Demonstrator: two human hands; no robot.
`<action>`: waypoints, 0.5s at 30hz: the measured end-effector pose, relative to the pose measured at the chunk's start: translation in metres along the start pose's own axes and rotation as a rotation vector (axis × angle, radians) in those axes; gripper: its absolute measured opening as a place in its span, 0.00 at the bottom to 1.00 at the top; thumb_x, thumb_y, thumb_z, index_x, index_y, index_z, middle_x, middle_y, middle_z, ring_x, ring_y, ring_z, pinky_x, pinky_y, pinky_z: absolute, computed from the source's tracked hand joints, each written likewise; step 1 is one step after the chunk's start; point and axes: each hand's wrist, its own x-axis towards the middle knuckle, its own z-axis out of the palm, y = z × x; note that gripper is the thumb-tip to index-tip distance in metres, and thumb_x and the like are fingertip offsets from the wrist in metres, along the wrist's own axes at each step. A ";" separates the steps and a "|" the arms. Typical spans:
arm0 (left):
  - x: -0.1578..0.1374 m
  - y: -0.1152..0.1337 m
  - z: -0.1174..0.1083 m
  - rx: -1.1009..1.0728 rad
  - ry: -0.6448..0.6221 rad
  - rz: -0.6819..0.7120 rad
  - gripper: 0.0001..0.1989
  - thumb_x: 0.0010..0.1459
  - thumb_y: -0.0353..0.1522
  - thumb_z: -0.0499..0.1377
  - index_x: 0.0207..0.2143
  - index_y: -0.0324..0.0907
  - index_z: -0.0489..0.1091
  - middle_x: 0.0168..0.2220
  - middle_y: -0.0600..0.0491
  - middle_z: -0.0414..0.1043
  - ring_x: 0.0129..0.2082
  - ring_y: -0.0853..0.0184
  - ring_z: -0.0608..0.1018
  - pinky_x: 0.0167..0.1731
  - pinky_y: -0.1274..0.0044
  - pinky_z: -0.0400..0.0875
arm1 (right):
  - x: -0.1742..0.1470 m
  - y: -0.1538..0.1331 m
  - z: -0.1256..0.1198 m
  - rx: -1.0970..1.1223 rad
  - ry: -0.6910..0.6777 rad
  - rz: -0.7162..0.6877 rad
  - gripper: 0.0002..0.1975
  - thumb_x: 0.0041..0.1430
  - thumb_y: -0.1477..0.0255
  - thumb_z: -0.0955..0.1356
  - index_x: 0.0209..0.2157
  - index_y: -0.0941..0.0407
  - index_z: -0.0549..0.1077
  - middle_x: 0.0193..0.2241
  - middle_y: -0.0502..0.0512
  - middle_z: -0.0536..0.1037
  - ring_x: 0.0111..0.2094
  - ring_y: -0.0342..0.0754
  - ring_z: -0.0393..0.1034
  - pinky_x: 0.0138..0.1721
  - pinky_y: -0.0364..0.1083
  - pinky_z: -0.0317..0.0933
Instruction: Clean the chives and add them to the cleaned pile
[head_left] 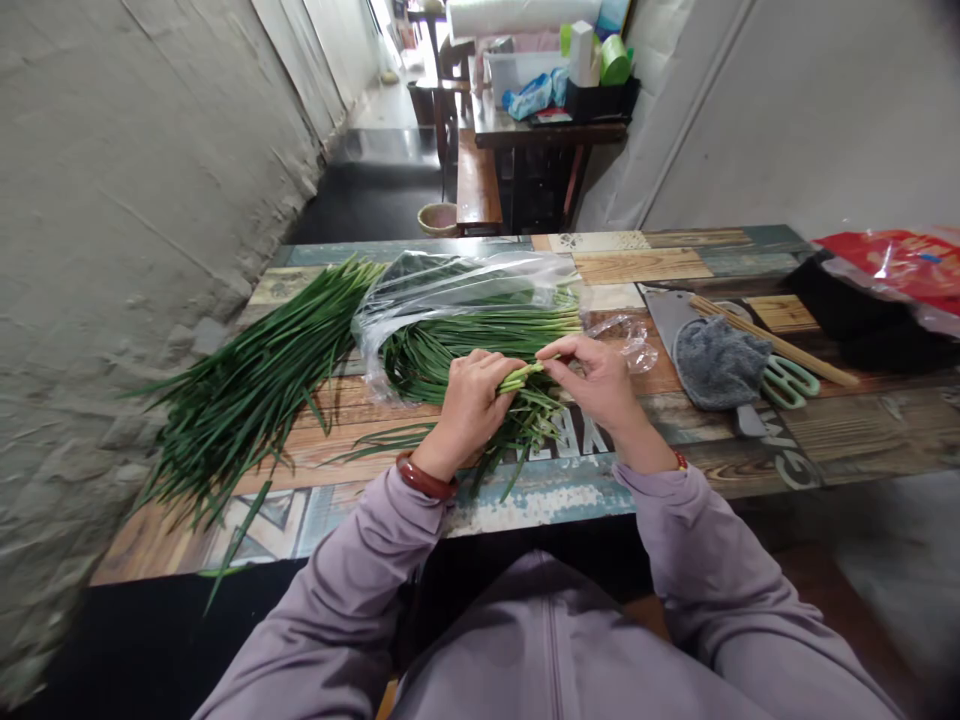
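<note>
My left hand (471, 397) grips a small bunch of green chives (525, 415) near their pale stem ends, the leaves hanging toward me over the table. My right hand (592, 378) pinches those pale ends with thumb and fingertips. Just beyond my hands lies a clear plastic bag (450, 290) holding more chives (480, 335). A loose pile of chives (255, 385) is spread on the left part of the patterned wooden table (675, 262).
To the right lie a cleaver (667, 310) partly under a grey cloth (718, 362), green-handled scissors (791, 380), chopsticks (772, 342) and a red plastic bag (896, 262). A rough wall runs along the left. Behind stand a bench (477, 185) and a cluttered table (551, 125).
</note>
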 end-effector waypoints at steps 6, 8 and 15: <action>0.002 -0.005 0.002 -0.074 -0.041 -0.037 0.14 0.67 0.36 0.53 0.29 0.42 0.71 0.28 0.53 0.72 0.32 0.65 0.69 0.35 0.73 0.58 | 0.001 0.007 -0.002 0.003 -0.072 -0.009 0.07 0.57 0.70 0.70 0.37 0.54 0.80 0.33 0.53 0.82 0.32 0.46 0.73 0.37 0.46 0.67; 0.003 -0.006 0.001 -0.099 -0.054 -0.038 0.16 0.67 0.37 0.53 0.26 0.42 0.67 0.26 0.54 0.70 0.31 0.66 0.68 0.34 0.74 0.57 | 0.001 0.013 -0.001 0.053 -0.104 0.035 0.09 0.56 0.69 0.71 0.39 0.54 0.80 0.34 0.52 0.82 0.32 0.45 0.73 0.36 0.46 0.66; 0.005 -0.009 0.002 -0.131 -0.045 -0.039 0.18 0.67 0.36 0.52 0.23 0.42 0.61 0.24 0.55 0.64 0.29 0.67 0.66 0.32 0.75 0.57 | 0.001 0.016 0.004 -0.010 -0.033 0.066 0.08 0.55 0.65 0.72 0.28 0.55 0.78 0.24 0.50 0.78 0.26 0.44 0.68 0.29 0.44 0.61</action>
